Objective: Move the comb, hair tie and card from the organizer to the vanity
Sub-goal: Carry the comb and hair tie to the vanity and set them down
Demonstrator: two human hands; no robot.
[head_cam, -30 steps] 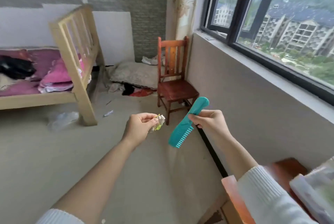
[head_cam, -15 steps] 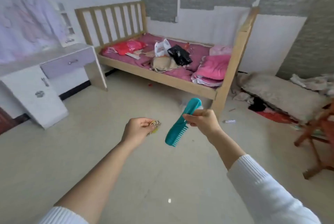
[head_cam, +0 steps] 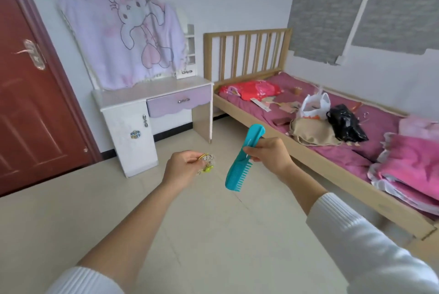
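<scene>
Head view: right hand [head_cam: 268, 154] clamped on comb [head_cam: 242, 158], left hand [head_cam: 183, 166] pinching hair tie [head_cam: 207, 163], bare floor [head_cam: 213, 234] before vanity [head_cam: 133, 96]

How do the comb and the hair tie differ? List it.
The comb is teal, long and rigid, sticking out of the right hand; the hair tie is small, yellowish and bunched against the left hand. The comb hangs teeth-end down; the tie dangles loosely. Both are carried above the floor.

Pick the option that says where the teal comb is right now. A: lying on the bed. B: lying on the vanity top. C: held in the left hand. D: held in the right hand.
D: the right hand grips the comb by its handle, teeth hanging down over the floor, short of the vanity.
</scene>
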